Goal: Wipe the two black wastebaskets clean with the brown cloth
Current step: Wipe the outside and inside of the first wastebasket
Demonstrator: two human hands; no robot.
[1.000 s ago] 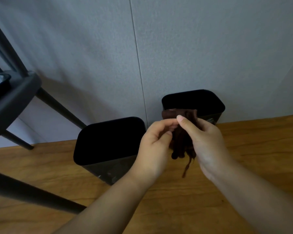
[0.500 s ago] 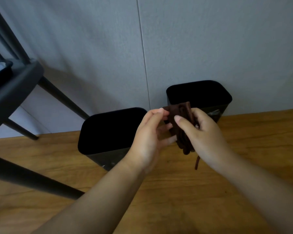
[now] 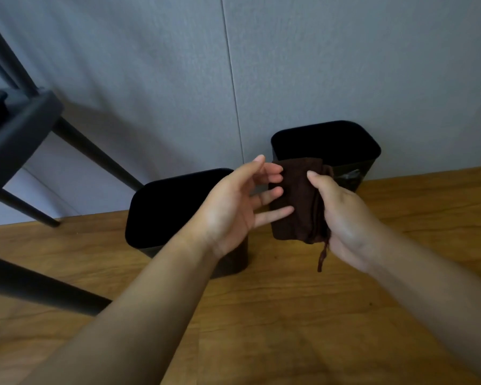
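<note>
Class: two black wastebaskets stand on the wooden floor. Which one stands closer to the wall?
The right wastebasket, partly behind the brown cloth held in the right hand. It stands against the grey wall; the left wastebasket stands farther forward.

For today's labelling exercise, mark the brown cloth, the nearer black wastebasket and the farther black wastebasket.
brown cloth (image 3: pixel 295 201): head view, middle of its folded face.
nearer black wastebasket (image 3: pixel 167 207): head view, dark inside of its open top.
farther black wastebasket (image 3: pixel 325 143): head view, dark inside below its back rim.
</note>
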